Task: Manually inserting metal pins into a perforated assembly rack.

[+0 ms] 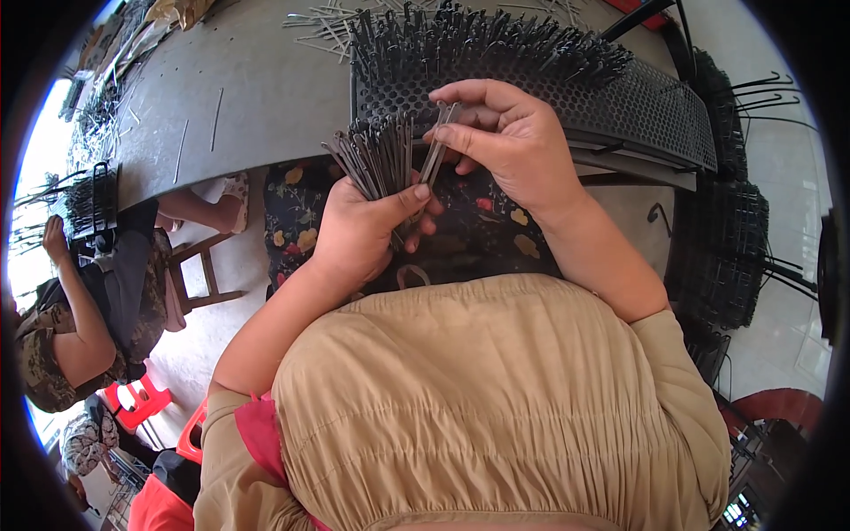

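Observation:
A thick bundle of dark metal rods with looped or bent ends [379,152] is gripped in my left hand [359,217], its tops fanned out upward. My right hand [513,137] pinches a few lighter metal rods [436,146] near their upper ends between thumb and fingers. The lower part of these rods meets my left thumb. Just beyond my hands stands a black perforated rack [531,106], with many similar dark rods [478,44] upright in its holes. The lower ends of the bundle are partly hidden by my left fingers.
The grey table [257,97] carries two loose rods at left and a scattered pile of pale rods [332,26] behind the rack. More filled racks [730,252] stand at right. Another person [88,301] works at far left, near red stools [140,398]. Dark floral cloth [301,212] covers my lap.

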Demonstrator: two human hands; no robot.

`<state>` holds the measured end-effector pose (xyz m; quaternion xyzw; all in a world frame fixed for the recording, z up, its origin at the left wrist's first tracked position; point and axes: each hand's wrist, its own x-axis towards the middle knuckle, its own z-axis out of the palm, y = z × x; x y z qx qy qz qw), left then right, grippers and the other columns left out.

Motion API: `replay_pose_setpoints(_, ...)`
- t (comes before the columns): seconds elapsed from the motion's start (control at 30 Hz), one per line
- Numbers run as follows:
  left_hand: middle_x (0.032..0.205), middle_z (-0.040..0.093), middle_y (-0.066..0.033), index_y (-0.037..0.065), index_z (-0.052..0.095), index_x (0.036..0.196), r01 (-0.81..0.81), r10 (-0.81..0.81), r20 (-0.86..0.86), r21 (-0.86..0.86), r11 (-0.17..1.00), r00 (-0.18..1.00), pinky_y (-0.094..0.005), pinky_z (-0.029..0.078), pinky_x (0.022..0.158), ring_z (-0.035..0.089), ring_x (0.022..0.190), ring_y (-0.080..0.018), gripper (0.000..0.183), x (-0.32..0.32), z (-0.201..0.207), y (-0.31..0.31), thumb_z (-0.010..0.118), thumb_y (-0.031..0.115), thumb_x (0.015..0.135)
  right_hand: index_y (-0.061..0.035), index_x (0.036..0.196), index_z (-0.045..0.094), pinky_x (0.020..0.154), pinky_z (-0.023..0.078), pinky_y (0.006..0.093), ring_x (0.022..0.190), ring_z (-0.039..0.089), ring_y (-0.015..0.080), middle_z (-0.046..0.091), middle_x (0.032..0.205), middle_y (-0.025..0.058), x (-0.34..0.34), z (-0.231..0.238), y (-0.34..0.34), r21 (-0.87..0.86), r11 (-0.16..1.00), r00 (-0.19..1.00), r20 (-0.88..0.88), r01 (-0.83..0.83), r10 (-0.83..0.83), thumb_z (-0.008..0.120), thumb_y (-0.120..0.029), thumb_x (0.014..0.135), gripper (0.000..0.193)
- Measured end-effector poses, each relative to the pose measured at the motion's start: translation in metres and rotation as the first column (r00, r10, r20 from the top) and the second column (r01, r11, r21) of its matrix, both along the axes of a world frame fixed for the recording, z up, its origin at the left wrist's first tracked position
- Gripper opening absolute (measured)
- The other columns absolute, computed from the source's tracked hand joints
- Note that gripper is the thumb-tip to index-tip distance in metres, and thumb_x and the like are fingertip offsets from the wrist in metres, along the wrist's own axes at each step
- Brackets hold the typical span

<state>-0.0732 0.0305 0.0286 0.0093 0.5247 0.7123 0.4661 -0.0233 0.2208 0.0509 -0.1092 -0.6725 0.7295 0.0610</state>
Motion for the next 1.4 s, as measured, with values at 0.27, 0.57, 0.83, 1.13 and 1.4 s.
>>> replay_pose_setpoints(0.27,0.079,0.067,-0.0082,0.003,0.061,0.095,-0.060,0.057,-0.036,-0.073,0.996,0.998,-0.0254,0.046,0.049,0.062,0.063,-0.0143,0.012,0.001,-0.005,0.004,0.069,0.008,0.088,-0.0007,0.113,0.061,0.062,0.051,0.0199,0.078,0.066,0.0093,0.071,0.089,0.0064,0.001,-0.008,-0.001,0.093,0.995,0.999,0.029,0.027,-0.030,0.068,-0.004,0.088,0.026)
replay_pose_setpoints(0.57,0.085,0.067,-0.0111,0.001,0.059,0.098,-0.088,0.085,0.038,0.090,0.992,0.996,-0.0275,0.048,0.049,0.064,0.065,-0.0169,0.011,0.007,-0.001,0.000,0.065,0.004,0.090,0.0004,0.108,0.063,0.061,0.055,0.0222,0.081,0.069,0.0131,0.071,0.091,0.0094,0.002,-0.012,0.006,-0.221,0.974,0.998,0.049,0.058,-0.049,0.067,-0.005,0.089,0.021)
replay_pose_setpoints(0.83,0.084,0.067,-0.0122,0.000,0.059,0.098,-0.103,0.101,-0.034,-0.061,0.993,0.994,-0.0281,0.050,0.049,0.065,0.065,-0.0170,0.010,0.007,-0.006,0.001,0.064,0.004,0.090,0.0003,0.108,0.061,0.058,0.055,0.0224,0.079,0.070,0.0140,0.071,0.091,0.0102,0.004,-0.016,0.003,-0.084,0.994,0.995,0.087,0.064,-0.057,0.067,-0.005,0.089,0.021)
replay_pose_setpoints(1.13,0.081,0.067,-0.0113,0.000,0.060,0.096,-0.176,0.177,0.009,-0.018,0.984,0.984,-0.0283,0.048,0.049,0.064,0.064,-0.0169,0.009,0.003,-0.011,-0.004,0.065,0.006,0.091,0.0009,0.103,0.059,0.059,0.055,0.0215,0.084,0.071,0.0178,0.072,0.095,0.0169,-0.005,-0.005,0.067,0.075,0.896,0.798,-0.492,0.438,-0.349,0.064,0.001,0.090,0.013)
replay_pose_setpoints(1.4,0.080,0.066,-0.0095,0.002,0.060,0.096,-0.150,0.148,-0.035,-0.081,0.985,0.988,-0.0273,0.047,0.049,0.063,0.064,-0.0151,0.008,0.005,-0.012,-0.001,0.065,0.006,0.091,0.0022,0.101,0.057,0.062,0.055,0.0210,0.086,0.071,0.0181,0.071,0.097,0.0189,-0.006,-0.012,0.091,0.147,0.862,0.740,-0.595,0.485,-0.315,0.063,0.004,0.090,0.013)
